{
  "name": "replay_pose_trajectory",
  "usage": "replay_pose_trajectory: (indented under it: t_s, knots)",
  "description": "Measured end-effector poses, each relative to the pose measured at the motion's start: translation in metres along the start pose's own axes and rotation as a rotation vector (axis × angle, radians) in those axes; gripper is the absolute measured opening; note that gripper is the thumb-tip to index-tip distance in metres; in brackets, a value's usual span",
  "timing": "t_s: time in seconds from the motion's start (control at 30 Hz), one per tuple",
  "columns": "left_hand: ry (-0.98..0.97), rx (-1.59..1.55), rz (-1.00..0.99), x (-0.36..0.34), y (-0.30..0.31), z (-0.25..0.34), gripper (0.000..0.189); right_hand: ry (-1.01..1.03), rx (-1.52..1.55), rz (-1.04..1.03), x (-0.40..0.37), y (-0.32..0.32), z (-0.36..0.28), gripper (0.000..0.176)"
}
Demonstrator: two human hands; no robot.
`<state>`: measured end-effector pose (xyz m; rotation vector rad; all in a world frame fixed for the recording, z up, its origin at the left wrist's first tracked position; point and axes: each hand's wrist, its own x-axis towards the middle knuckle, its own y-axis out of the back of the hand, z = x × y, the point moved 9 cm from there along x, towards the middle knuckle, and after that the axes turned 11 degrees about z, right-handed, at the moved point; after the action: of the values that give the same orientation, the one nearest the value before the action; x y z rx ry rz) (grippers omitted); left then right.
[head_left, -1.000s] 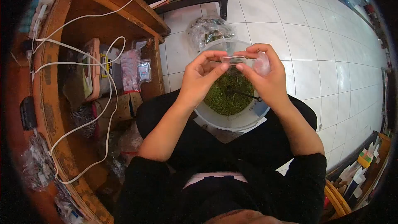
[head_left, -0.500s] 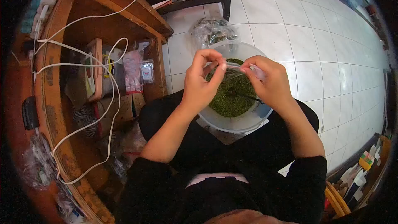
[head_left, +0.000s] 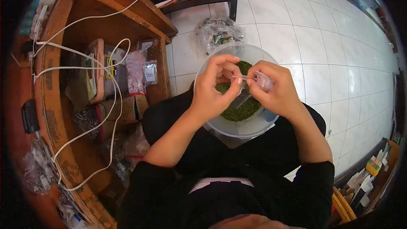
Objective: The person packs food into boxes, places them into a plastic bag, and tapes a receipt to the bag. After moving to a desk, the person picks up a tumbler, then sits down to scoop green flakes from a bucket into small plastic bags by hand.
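Above a round translucent tub (head_left: 212, 118), my left hand (head_left: 218, 87) and my right hand (head_left: 271, 85) pinch a small clear plastic bag (head_left: 244, 78) at its top edge. The fingertips of both hands are close together. Part of the plastic bunches up against my right fingers. Green, finely cut material (head_left: 241, 112) lies in the tub, partly hidden by the hands and the bag. The tub stands between my legs.
Behind the tub, a crumpled clear bag (head_left: 218, 34) lies on the tiled floor (head_left: 318, 46). A wooden cabinet (head_left: 70, 118) with white cables (head_left: 111, 118) is at the left. A box of packets (head_left: 366, 178) stands at the lower right.
Both hands have moved slightly down and closer together along the bag's edge. The dark stick seen over the green material before no longer shows.
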<state>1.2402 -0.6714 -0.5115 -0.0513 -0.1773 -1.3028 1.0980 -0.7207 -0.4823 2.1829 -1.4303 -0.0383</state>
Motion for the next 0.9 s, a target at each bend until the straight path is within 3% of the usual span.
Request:
replay_pose_trajectory:
  t_s: [0.13, 0.23, 0.33, 0.37, 0.43, 0.57, 0.63, 0.67, 0.8, 0.87, 0.9]
  knots:
    - [0.072, 0.038, -0.055, -0.003, -0.002, -0.005, 0.048, -0.037, 0.046, -0.008, 0.003, -0.004, 0.000, 0.011]
    - [0.116, -0.111, 0.063, -0.002, -0.001, -0.002, 0.039, -0.066, 0.072, 0.034, 0.006, -0.001, 0.001, 0.008]
    - [-0.035, 0.195, -0.137, -0.001, -0.007, -0.006, 0.030, -0.076, 0.065, 0.070, 0.012, 0.005, 0.006, 0.007]
    - [0.080, 0.164, -0.123, -0.002, -0.005, -0.015, 0.027, -0.087, 0.034, 0.039, 0.015, 0.008, 0.009, 0.006]
    - [0.065, 0.230, -0.117, 0.003, -0.004, -0.010, 0.032, -0.090, -0.030, -0.003, 0.020, 0.009, 0.011, 0.008]
    - [0.237, 0.326, -0.066, 0.008, 0.011, -0.009, 0.043, -0.047, -0.053, 0.156, 0.036, 0.020, 0.014, 0.007]
    - [0.098, 0.493, -0.042, 0.006, 0.018, -0.017, 0.044, -0.074, -0.024, 0.302, 0.049, 0.030, 0.022, 0.007]
    - [0.029, 0.576, -0.027, 0.004, 0.020, -0.020, 0.045, 0.008, -0.033, 0.337, 0.058, 0.029, 0.018, 0.008]
    - [0.091, 0.736, -0.228, -0.008, 0.014, -0.040, 0.039, 0.246, -0.135, 0.372, 0.090, 0.005, 0.022, 0.016]
    - [0.124, 0.733, -0.296, -0.012, 0.011, -0.043, 0.038, 0.194, -0.369, 0.240, 0.093, -0.016, 0.039, 0.021]
    - [0.134, 0.704, -0.274, -0.010, 0.014, -0.039, 0.038, 0.194, -0.346, 0.236, 0.092, -0.019, 0.038, 0.022]
